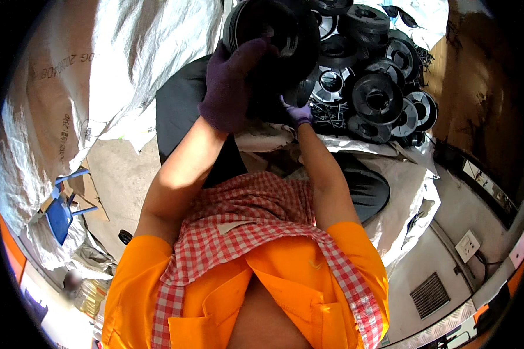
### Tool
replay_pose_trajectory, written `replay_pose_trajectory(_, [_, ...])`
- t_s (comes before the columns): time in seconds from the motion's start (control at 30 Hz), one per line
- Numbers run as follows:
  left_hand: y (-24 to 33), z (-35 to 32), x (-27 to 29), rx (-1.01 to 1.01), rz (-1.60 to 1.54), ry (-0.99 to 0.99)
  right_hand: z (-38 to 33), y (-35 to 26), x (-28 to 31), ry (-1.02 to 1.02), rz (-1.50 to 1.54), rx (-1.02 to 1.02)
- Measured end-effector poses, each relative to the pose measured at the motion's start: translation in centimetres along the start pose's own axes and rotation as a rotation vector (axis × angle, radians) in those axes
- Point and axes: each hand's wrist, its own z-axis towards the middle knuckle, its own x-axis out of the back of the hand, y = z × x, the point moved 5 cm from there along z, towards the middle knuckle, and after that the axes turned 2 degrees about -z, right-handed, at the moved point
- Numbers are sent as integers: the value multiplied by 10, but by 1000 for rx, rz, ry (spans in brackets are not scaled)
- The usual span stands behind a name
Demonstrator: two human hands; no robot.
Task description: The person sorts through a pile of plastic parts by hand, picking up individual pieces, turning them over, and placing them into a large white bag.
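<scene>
Left hand [232, 87], purple-gloved, grip closed around black round spool [273, 38] at 12 o'clock; right hand [298, 113] pinches its lower edge; pile of black spools [378, 96] at 1 o'clock, white sacks [128, 70] at 10.

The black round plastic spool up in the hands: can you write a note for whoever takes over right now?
Left hand, purple glove: grips the big black round plastic spool by its near rim, held up.
Right hand, purple glove: fingers under the spool's lower edge.
Pile of similar black plastic spools lies on the white woven sack, right of the hands.
Done or left: cannot tell from this view.
</scene>
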Motion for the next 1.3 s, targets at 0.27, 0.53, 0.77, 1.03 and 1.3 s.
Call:
replay_pose_trajectory(0.27, [5, -5, -11, 12, 115, -42, -33, -35, 48, -196, -566, 115])
replay_pose_trajectory(0.53, [25, -35, -20, 2, 202, -66, -102, -39, 208, 180, -432, 229])
replay_pose_trajectory(0.77, [-63, -115, -33, 102, 199, -353, -220, -77, 183, 377, 337, 890])
replay_pose_trajectory(1.03, [-69, -156, -40, -401, 907, -429, -233, -30, 164, -93, 622, 633])
replay_pose_trajectory(1.3, [-66, -135, -47, -71, 587, -1066, -302, -38, 187, 197, -218, 1384])
